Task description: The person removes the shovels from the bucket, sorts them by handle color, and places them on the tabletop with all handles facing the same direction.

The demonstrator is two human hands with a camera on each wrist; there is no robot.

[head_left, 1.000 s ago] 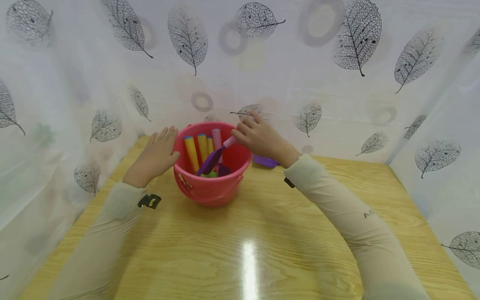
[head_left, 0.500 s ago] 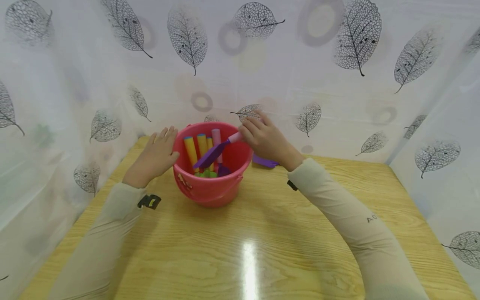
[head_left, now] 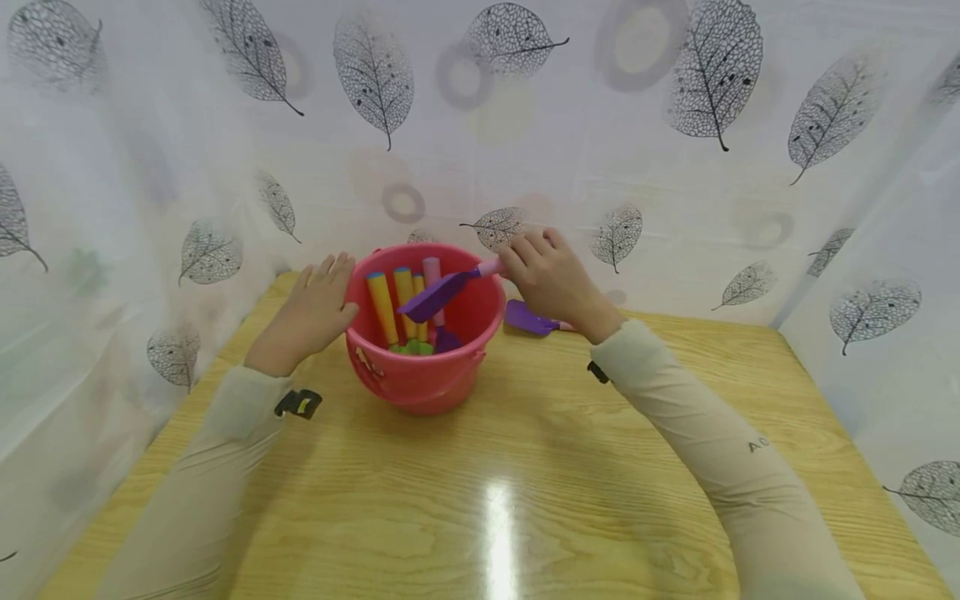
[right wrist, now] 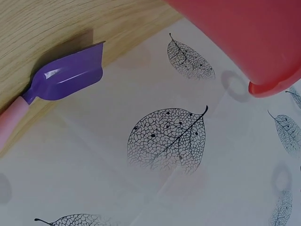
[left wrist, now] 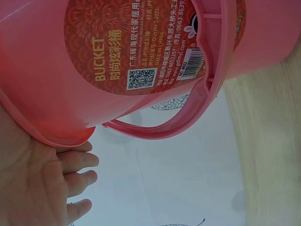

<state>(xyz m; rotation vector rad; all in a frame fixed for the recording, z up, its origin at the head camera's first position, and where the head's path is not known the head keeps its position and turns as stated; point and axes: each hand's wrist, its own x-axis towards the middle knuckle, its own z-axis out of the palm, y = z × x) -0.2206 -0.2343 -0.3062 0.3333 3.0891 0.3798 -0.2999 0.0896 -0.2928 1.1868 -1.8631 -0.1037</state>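
A pink plastic bucket [head_left: 423, 387] stands upright on the table in the head view. My left hand [head_left: 306, 318] rests against its left rim with fingers extended; in the left wrist view that hand [left wrist: 40, 186] touches the rim from outside. With curled fingers, my right hand [head_left: 551, 279] grips the pink handle of a toy shovel [head_left: 437, 297]. The shovel's purple blade slants down to the left, over the bucket's opening. Inside the bucket stand several yellow handles [head_left: 382, 308] with blue ends, and another pink-handled shovel [head_left: 432, 272]. Green parts [head_left: 411, 347] show low inside.
Right of the bucket, a second purple shovel [head_left: 527, 319] lies on the wooden table [head_left: 420, 508], near the back edge. A white curtain [head_left: 555, 167] printed with leaves hangs behind and at both sides. The bucket's handle [left wrist: 164, 129] hangs on its outside.
My right hand has moved right and slightly down, drawing the shovel to the right; its blade has risen from among the bucket's contents. My left hand stays at the rim.
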